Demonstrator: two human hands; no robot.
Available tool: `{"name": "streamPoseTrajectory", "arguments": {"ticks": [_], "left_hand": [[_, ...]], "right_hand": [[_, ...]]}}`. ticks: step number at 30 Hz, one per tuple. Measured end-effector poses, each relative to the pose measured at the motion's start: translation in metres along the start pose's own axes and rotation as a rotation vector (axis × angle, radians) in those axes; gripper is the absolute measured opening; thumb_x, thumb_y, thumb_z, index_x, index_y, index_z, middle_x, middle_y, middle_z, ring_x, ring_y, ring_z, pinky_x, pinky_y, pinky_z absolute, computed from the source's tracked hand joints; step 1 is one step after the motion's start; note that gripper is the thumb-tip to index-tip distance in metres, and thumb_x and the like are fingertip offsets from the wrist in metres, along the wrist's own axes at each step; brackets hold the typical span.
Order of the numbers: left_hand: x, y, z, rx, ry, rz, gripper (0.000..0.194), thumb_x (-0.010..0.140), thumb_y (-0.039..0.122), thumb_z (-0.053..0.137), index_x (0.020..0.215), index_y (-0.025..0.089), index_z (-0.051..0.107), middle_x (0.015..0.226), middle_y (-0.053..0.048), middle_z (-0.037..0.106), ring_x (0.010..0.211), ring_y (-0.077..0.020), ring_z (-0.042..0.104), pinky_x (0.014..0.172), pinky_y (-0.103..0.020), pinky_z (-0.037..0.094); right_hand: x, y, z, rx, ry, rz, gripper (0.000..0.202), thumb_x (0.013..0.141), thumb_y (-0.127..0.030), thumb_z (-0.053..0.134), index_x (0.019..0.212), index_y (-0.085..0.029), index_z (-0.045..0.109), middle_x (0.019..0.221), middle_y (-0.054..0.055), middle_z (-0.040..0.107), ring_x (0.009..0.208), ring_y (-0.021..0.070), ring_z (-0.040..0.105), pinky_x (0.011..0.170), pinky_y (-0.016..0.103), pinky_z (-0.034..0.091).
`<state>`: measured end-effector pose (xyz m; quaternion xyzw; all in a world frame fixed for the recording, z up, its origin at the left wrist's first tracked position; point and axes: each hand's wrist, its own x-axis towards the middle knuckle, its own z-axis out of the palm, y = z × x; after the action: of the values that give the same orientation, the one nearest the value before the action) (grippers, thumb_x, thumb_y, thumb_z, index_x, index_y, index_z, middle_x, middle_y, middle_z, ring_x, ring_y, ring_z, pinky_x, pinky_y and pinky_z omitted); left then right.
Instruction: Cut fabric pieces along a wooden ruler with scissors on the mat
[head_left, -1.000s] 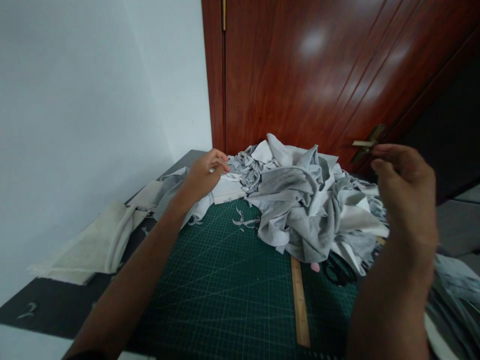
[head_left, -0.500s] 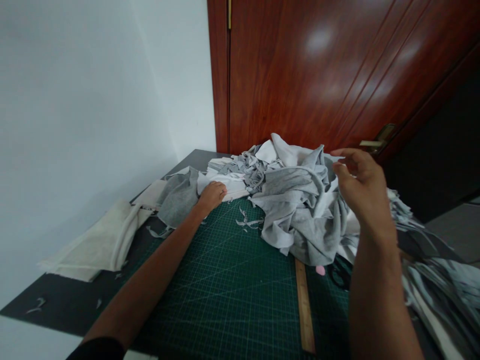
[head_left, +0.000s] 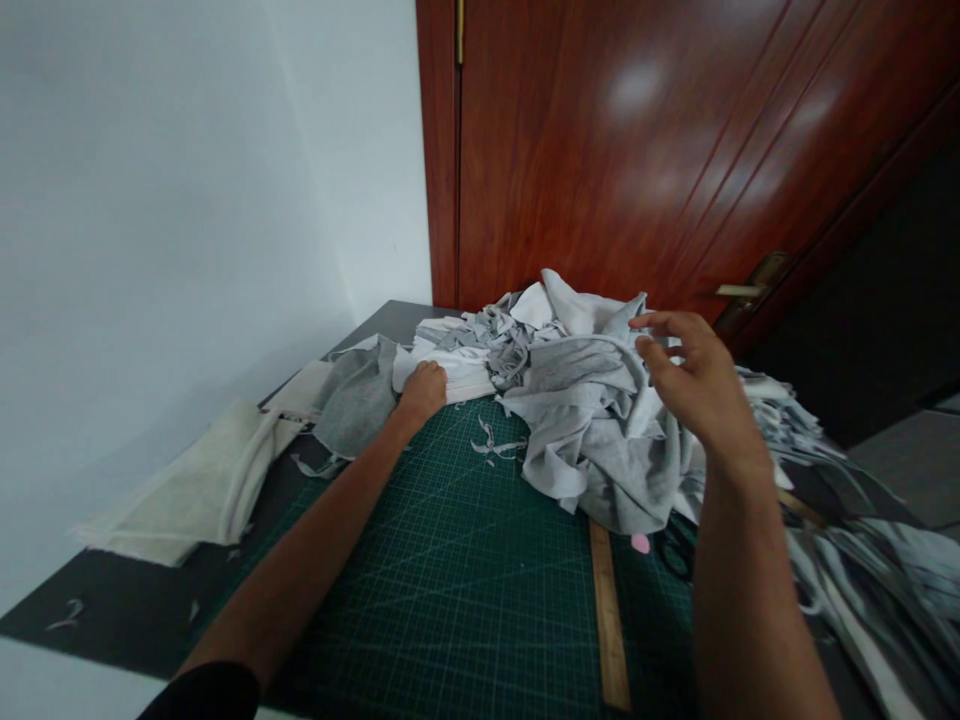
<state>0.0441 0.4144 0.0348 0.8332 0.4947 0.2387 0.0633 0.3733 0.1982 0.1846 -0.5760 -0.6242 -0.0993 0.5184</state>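
Observation:
At the far edge of the green cutting mat (head_left: pixel 480 560), my left hand (head_left: pixel 425 390) has its fingers curled over the edge of a white cloth (head_left: pixel 465 372). A grey cloth piece (head_left: pixel 358 400) lies just left of that hand. My right hand (head_left: pixel 694 375) is raised over the right side of a crumpled grey cloth heap (head_left: pixel 600 430). Its thumb and fingers are apart, with nothing visible between them. Small cut scraps (head_left: pixel 495 440) lie on the mat between the hands.
A wooden ruler (head_left: pixel 609 620), a pink piece (head_left: pixel 640 543) and black-handled scissors (head_left: pixel 675 553) lie near the heap. Cream cloth (head_left: pixel 187 490) is at the left, grey strips (head_left: pixel 885 580) at the right. A wall (head_left: pixel 187 200) and wooden door (head_left: pixel 585 150) stand behind.
My right hand has moved left, farther over the grey cloth heap. My left hand has shifted slightly left at the white cloth.

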Motion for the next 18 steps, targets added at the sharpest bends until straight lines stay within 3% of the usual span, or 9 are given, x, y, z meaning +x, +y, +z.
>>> {"name": "streamPoseTrajectory", "arguments": {"ticks": [3,6,8,10,12,14,16,18], "left_hand": [[0.002,0.011,-0.024,-0.039,0.056,-0.094,0.042,0.107,0.042,0.072,0.141,0.018,0.066,0.142,-0.013,0.068,0.122,-0.0273,0.071,0.103,-0.050,0.065],[0.008,0.023,-0.063,-0.128,0.094,-0.129,0.041,0.108,0.042,0.072,0.140,0.018,0.067,0.141,-0.012,0.069,0.121,-0.0269,0.071,0.103,-0.049,0.065],[0.008,0.035,-0.089,-0.212,0.098,-0.112,0.026,0.112,0.036,0.062,0.124,0.015,0.073,0.126,-0.011,0.075,0.114,-0.0259,0.073,0.104,-0.048,0.063],[0.004,0.051,-0.109,-0.308,0.099,-0.077,0.032,0.115,0.030,0.048,0.105,0.016,0.075,0.107,-0.008,0.077,0.107,-0.0251,0.073,0.105,-0.045,0.061],[-0.004,0.070,-0.119,-0.407,0.102,-0.046,0.038,0.115,0.032,0.042,0.102,0.019,0.075,0.101,-0.006,0.078,0.103,-0.0241,0.073,0.099,-0.040,0.062],[-0.014,0.090,-0.123,-0.523,0.087,-0.019,0.041,0.115,0.035,0.038,0.107,0.020,0.075,0.101,-0.005,0.079,0.100,-0.0226,0.074,0.092,-0.036,0.063],[-0.023,0.108,-0.121,-0.762,0.033,-0.007,0.039,0.114,0.037,0.041,0.110,0.019,0.075,0.099,-0.006,0.079,0.100,-0.0222,0.075,0.088,-0.033,0.063],[-0.028,0.122,-0.118,-1.046,-0.017,-0.028,0.035,0.113,0.039,0.047,0.113,0.019,0.076,0.095,-0.007,0.079,0.102,-0.0224,0.076,0.087,-0.032,0.064]], "right_hand": [[0.000,-0.004,-0.001,0.000,-0.006,-0.022,0.025,0.095,-0.038,0.060,0.108,-0.027,0.078,0.117,0.010,0.076,0.109,0.0294,0.073,0.084,0.046,0.063],[-0.001,-0.011,0.003,0.025,-0.017,-0.057,0.023,0.097,-0.037,0.059,0.108,-0.027,0.077,0.117,0.010,0.077,0.111,0.0301,0.073,0.086,0.047,0.062],[-0.003,-0.018,0.011,0.049,-0.042,-0.070,0.022,0.099,-0.036,0.058,0.108,-0.027,0.076,0.117,0.010,0.078,0.111,0.0304,0.074,0.088,0.048,0.062],[-0.007,-0.026,0.023,0.087,-0.110,-0.081,0.023,0.103,-0.039,0.057,0.112,-0.028,0.074,0.120,0.011,0.077,0.112,0.0309,0.073,0.092,0.051,0.062],[-0.013,-0.035,0.037,0.143,-0.211,-0.115,0.030,0.105,-0.046,0.059,0.126,-0.028,0.070,0.131,0.013,0.075,0.121,0.0328,0.071,0.103,0.057,0.060],[-0.019,-0.043,0.050,0.189,-0.310,-0.179,0.051,0.104,-0.056,0.065,0.145,-0.026,0.061,0.150,0.016,0.067,0.141,0.0358,0.063,0.120,0.063,0.051],[-0.024,-0.049,0.060,0.209,-0.365,-0.223,0.069,0.102,-0.063,0.068,0.157,-0.026,0.050,0.166,0.019,0.054,0.157,0.0362,0.049,0.131,0.064,0.038],[-0.027,-0.053,0.065,0.213,-0.357,-0.218,0.071,0.104,-0.064,0.065,0.162,-0.027,0.046,0.173,0.019,0.046,0.164,0.0347,0.040,0.135,0.064,0.032]]}}
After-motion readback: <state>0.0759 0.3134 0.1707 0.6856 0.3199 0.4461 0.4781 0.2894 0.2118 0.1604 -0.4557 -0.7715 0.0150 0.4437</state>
